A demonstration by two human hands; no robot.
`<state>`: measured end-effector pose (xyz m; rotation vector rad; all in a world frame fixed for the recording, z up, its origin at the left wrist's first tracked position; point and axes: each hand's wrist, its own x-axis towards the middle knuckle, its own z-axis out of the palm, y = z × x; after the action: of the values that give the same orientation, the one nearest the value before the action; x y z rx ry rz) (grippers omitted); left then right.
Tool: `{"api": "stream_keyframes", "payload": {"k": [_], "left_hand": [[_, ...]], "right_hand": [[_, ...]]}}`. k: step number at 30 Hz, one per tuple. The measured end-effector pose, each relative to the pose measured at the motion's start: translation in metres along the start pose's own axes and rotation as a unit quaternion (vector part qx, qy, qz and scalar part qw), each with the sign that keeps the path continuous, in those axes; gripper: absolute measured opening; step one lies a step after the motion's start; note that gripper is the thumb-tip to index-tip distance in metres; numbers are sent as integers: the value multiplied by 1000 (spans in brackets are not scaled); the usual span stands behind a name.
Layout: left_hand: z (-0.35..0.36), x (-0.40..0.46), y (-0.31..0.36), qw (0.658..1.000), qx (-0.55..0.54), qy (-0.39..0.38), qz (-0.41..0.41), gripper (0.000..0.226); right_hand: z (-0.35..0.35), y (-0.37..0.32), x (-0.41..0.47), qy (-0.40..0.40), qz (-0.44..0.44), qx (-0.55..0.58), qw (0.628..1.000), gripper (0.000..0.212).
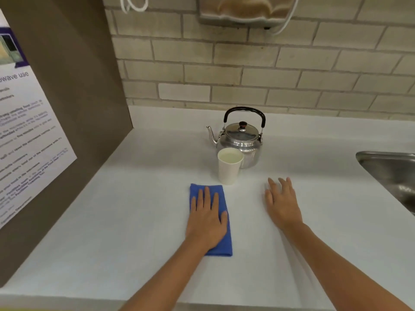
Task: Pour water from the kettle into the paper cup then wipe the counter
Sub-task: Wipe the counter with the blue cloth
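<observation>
A shiny metal kettle (241, 140) with a black handle stands on the white counter (134, 198), spout pointing left. Directly in front of it stands a white paper cup (229, 167) with water inside. A folded blue cloth (221, 198) lies flat on the counter in front of the cup. My left hand (207, 217) rests palm down on the cloth, fingers spread. My right hand (281, 203) lies flat on the bare counter to the right of the cup, fingers apart, holding nothing.
A steel sink (390, 173) is set into the counter at the right edge. A brown panel with a printed notice (29, 140) walls off the left side. A brick wall runs behind, with a towel dispenser (244, 10) above.
</observation>
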<state>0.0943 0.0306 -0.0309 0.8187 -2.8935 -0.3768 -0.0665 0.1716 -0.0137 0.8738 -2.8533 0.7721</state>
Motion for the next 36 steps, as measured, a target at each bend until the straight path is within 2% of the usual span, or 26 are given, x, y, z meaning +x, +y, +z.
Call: {"api": "stream_keyframes", "payload": {"k": [2, 3, 6, 8, 10, 12, 15, 17, 18, 20, 23, 25, 27, 29, 32, 34, 36], "left_hand": [[-4, -20, -26, 1000, -4, 9, 14, 60], [-11, -25, -48, 1000, 3, 23, -7, 58], [-33, -28, -101, 990, 22, 47, -130, 55], [-34, -22, -92, 981, 20, 59, -182, 56], [-21, -17, -47, 972, 19, 80, -222, 57], [-3, -14, 17, 977, 2, 78, -197, 59], [24, -23, 113, 994, -37, 49, -93, 62], [27, -35, 126, 998, -43, 18, -42, 63], [26, -41, 115, 998, -44, 24, -42, 63], [17, -52, 73, 991, -25, 69, -115, 61], [-4, -64, 10, 961, 1, 111, -254, 61], [-9, -63, 6, 947, 0, 117, -299, 61], [0, -49, 40, 936, 0, 126, -329, 61], [16, -30, 102, 945, 1, 116, -305, 61], [50, -23, 201, 980, -9, 87, -179, 62], [58, -36, 216, 990, -14, 53, -130, 62], [54, -46, 191, 986, -11, 72, -153, 63]], "right_hand": [[-4, 1, -3, -3, -5, 15, 1000, 44], [-6, 1, -5, -7, -4, 23, 1000, 44], [-11, 1, -9, -23, -15, 26, 999, 45], [-14, 4, -10, -27, -30, 20, 999, 46], [-19, 9, -9, -25, -34, 28, 999, 46], [-25, 15, -6, -21, -27, 26, 999, 47], [-40, 42, 3, -34, -18, -32, 999, 45], [-49, 63, 11, -54, -9, -65, 996, 45], [-53, 74, 14, -64, -6, -76, 995, 46], [-60, 91, 23, -84, 0, -81, 993, 47], [-63, 106, 29, -104, -21, -96, 990, 48], [-62, 111, 31, -106, -41, -113, 987, 51], [-60, 114, 32, -101, -56, -115, 987, 53], [-59, 118, 33, -102, -69, -106, 987, 54], [-64, 129, 39, -122, -77, -97, 985, 54], [-68, 141, 45, -121, -77, -105, 984, 52], [-74, 156, 55, -113, -65, -102, 986, 51]]}}
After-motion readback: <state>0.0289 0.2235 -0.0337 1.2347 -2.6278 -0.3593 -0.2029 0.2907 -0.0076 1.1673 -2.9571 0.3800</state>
